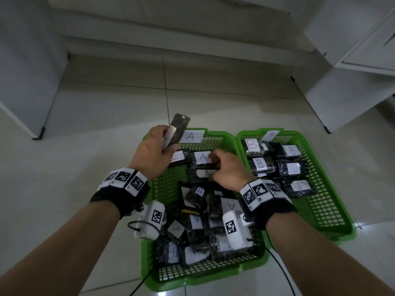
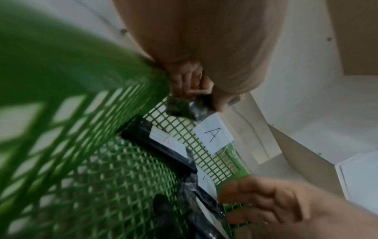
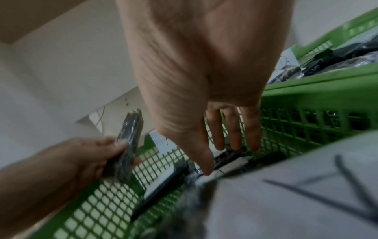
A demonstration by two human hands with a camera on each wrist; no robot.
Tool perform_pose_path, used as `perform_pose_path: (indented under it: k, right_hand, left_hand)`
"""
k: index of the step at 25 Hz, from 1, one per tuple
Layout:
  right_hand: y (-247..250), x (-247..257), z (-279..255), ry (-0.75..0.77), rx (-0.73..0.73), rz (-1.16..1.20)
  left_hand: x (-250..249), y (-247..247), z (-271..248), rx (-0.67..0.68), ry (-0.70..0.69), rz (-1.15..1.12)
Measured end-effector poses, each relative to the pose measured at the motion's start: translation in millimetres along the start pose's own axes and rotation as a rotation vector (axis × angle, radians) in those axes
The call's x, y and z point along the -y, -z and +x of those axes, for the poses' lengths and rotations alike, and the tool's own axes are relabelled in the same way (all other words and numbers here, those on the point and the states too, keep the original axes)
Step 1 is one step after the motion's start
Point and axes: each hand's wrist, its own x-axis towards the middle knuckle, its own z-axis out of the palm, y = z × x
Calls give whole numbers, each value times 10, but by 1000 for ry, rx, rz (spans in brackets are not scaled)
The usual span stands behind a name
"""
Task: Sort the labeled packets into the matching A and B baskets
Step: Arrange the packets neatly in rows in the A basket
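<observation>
The left hand (image 1: 152, 151) grips a dark packet (image 1: 178, 129) above the green basket marked A (image 1: 222, 137). The right hand (image 1: 226, 170) pinches a packet labeled A (image 1: 203, 160) under its fingers.

baskets (image 1: 222, 138): green plastic mesh, smooth, slight sheen. packets (image 1: 259, 165): dark, in glossy crinkly clear plastic wrap w/ matt white paper labels (image 1: 292, 150). floor (image 1: 106, 107): pale glossy tiles. wrist bands (image 1: 119, 194): black cloth, matt.

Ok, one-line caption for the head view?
Left hand lifts a packet while right hand grips another in the A basket.
</observation>
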Motion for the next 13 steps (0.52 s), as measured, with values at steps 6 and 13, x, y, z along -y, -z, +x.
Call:
perform_pose_path:
  k: [6, 13]
  right_hand:
    - [-177, 274, 170, 148, 64, -166]
    - [-290, 314, 288, 129, 56, -95]
  left_hand:
    - [45, -132, -80, -76, -65, -25]
    - [92, -139, -109, -70, -122, 9]
